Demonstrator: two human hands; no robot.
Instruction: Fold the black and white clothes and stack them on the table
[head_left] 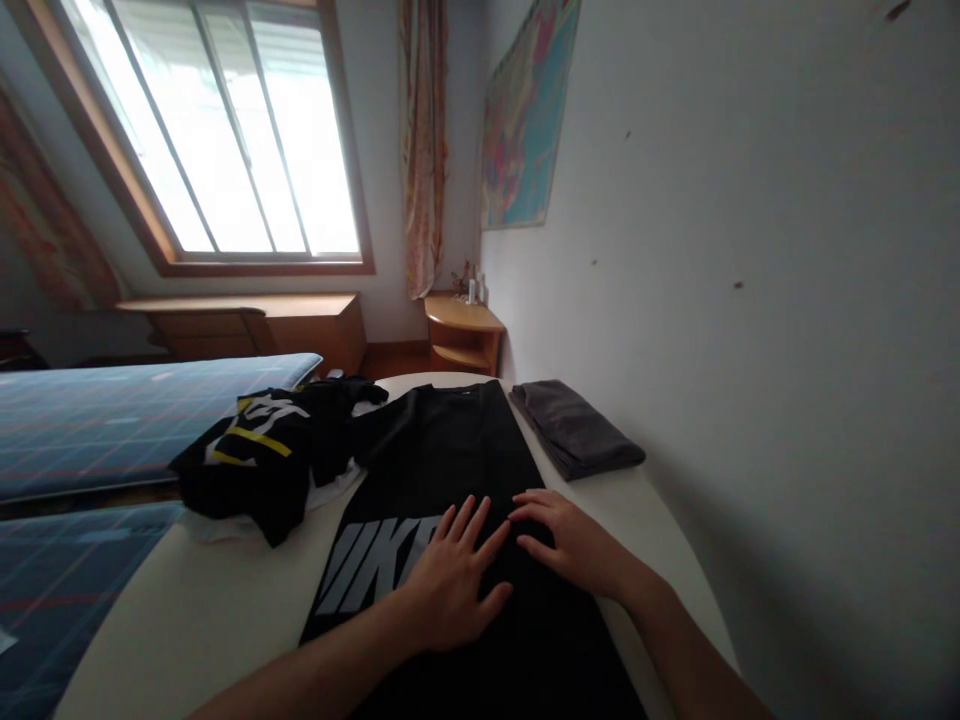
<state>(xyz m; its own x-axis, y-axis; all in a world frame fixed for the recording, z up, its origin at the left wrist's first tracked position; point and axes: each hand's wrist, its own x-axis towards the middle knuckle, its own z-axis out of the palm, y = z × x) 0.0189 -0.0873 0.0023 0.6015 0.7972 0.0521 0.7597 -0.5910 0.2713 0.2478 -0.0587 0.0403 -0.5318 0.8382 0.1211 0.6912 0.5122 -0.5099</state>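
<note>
Table [225, 610]: pale top with a rounded edge, filling the near part of the view, the wall rising close along its right side.
Left hand [454, 580]: palm down on the black shirt [465, 440], fingers spread; the grip is wide and has hold of nothing.
Right hand [566, 535]: just beside the left, over the shirt's right part, fingers loosely bent and apart; the grip is slack, no cloth visibly pinched, though I cannot tell how firmly the fingertips press.
Black shirt: laid out lengthwise on the table, collar at the far end, grey lettering partly covered by the left hand, one sleeve out to the left.
Handling: probably light, soft and limp, in no danger of breaking but quick to crease; the shoulders or side edges look the best places to take hold, with flat palms for smoothing.
Folded grey cloth [577, 430]: right of the collar end, a neat, thicker stack.
Crumpled black garment [277, 440]: left, yellow and white print, white cloth [337, 487] under it.
Bed [150, 420]: blue plaid, beyond the table's left side.
Corner unit [465, 315]: wooden, small items on top.
Window [247, 150]: bright, wood-framed, at the back.
Map [525, 120]: on the right wall.
</note>
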